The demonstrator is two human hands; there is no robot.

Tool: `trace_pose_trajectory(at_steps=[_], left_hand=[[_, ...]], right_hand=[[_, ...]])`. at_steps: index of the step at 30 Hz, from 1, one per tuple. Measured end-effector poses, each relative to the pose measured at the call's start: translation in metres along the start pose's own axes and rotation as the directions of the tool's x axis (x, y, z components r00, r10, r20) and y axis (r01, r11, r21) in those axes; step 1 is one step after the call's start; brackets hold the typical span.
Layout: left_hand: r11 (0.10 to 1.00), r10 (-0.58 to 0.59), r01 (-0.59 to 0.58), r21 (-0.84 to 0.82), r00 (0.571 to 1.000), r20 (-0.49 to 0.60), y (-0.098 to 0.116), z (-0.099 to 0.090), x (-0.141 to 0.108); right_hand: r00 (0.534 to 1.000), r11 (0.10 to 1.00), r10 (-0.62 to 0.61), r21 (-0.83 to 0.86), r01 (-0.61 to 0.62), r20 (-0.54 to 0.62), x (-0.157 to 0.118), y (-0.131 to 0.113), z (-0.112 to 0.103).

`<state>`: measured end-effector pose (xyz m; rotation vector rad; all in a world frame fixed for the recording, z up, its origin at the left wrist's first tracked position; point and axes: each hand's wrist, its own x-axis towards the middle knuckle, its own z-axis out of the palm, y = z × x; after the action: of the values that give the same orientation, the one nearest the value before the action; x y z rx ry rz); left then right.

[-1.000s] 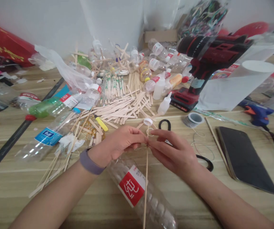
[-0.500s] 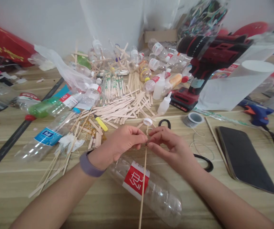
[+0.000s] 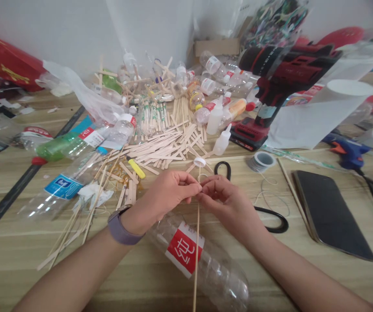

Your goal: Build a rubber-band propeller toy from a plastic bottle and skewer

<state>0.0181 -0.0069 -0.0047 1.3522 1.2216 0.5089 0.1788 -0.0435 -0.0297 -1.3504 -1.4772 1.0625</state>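
Note:
A thin wooden stick (image 3: pixel 196 255) runs up the middle, with a white bottle cap (image 3: pixel 199 161) at its far end. My left hand (image 3: pixel 173 190) is pinched at the stick just below the cap, a watch on its wrist. My right hand (image 3: pixel 225 201) pinches at the same spot, its fingertips against those of my left hand. A loop of thin string (image 3: pixel 205 174) shows above the fingertips; what lies between them is too small to tell. Under the stick lies a clear plastic bottle (image 3: pixel 220 271) with a red label.
Flat wooden sticks (image 3: pixel 163 149) and plastic bottles are heaped behind my hands. A red and black drill (image 3: pixel 270 93) stands at the back right. Black-handled scissors (image 3: pixel 275 220), a string spool (image 3: pixel 261 161) and a phone (image 3: pixel 332 212) lie right. A blue-labelled bottle (image 3: pixel 63 187) lies left.
My right hand's fingers have closed in to meet my left fingertips. The stick's near end has swung slightly right, and the whole view has shifted a little.

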Motion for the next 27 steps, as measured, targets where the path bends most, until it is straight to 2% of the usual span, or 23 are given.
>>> trace_pose_trajectory(at_steps=[3,6,9,12,16,19,23,27], left_hand=[[1.000,0.010,-0.010,0.010,1.000,0.014,-0.001,-0.001,0.000],[0.997,0.043,-0.044,0.061,0.999,0.017,0.000,-0.004,-0.001],[0.982,0.095,-0.099,0.162,0.995,0.033,0.004,-0.006,-0.004],[0.930,0.188,-0.184,0.320,0.982,0.017,0.010,-0.006,-0.008],[0.783,0.369,-0.297,0.546,0.929,-0.024,0.011,-0.002,-0.013],[0.627,0.485,-0.340,0.701,0.875,-0.010,0.008,0.001,-0.015],[0.397,0.576,-0.350,0.848,0.815,0.066,0.002,0.002,-0.015],[0.204,0.638,-0.358,0.911,0.754,0.153,-0.001,0.003,-0.015]], right_hand=[[1.000,1.000,-0.009,0.006,0.009,0.004,0.000,-0.001,0.000],[0.999,0.996,0.024,0.089,-0.026,0.025,0.000,-0.001,-0.001],[0.995,0.971,0.088,0.220,-0.095,0.043,0.001,0.002,-0.002],[0.988,0.941,0.135,0.303,-0.151,0.073,0.001,0.004,-0.002],[0.985,0.930,0.144,0.327,-0.166,0.092,0.001,0.004,-0.001],[0.984,0.925,0.150,0.338,-0.173,0.094,0.001,0.002,0.000],[0.983,0.915,0.166,0.360,-0.183,0.078,0.001,0.001,0.000],[0.982,0.904,0.161,0.385,-0.187,0.101,0.001,0.002,0.001]])
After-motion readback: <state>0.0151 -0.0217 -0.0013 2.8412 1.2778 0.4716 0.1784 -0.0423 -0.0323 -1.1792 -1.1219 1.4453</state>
